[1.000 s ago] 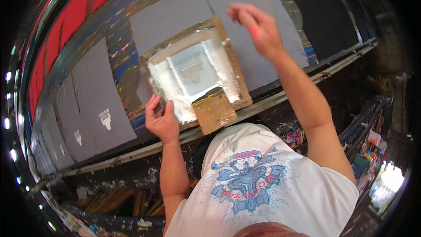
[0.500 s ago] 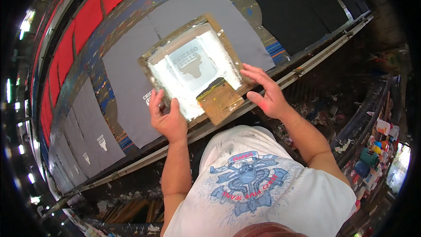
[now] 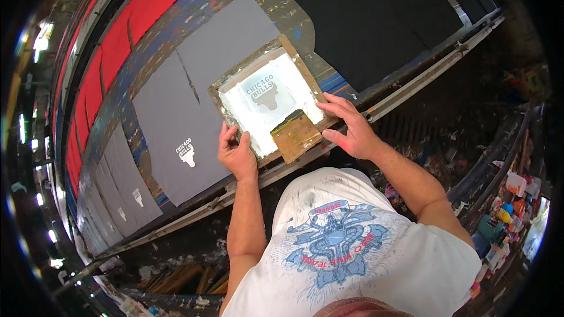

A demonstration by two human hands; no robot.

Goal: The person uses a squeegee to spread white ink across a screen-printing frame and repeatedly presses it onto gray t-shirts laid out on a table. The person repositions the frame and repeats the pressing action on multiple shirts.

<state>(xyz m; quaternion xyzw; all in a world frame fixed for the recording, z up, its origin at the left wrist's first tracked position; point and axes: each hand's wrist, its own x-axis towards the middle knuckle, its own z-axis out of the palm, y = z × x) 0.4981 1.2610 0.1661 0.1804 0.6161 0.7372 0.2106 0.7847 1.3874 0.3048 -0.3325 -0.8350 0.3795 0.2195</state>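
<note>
A wooden-framed printing screen lies over the right part of a grey fabric panel. White ink coats its inner margins, around a pale stencil area with lettering and a bull's head. A wooden squeegee leans in the screen's near side, its dark blade edge in the ink. My left hand grips the frame's left side, thumb and fingers around the rim. My right hand holds the right near corner, with the thumb close to the squeegee. Left of the screen, a white print shows on the grey fabric.
Black fabric panels lie to the right on the long ink-stained table, and red ones at the far left. More grey pieces with white prints lie at left. A metal rail edges the table. Coloured containers stand at lower right.
The screen, with the squeegee in it, has shifted right along the table in both my hands. The white print on the grey fabric, partly covered before, is now fully visible.
</note>
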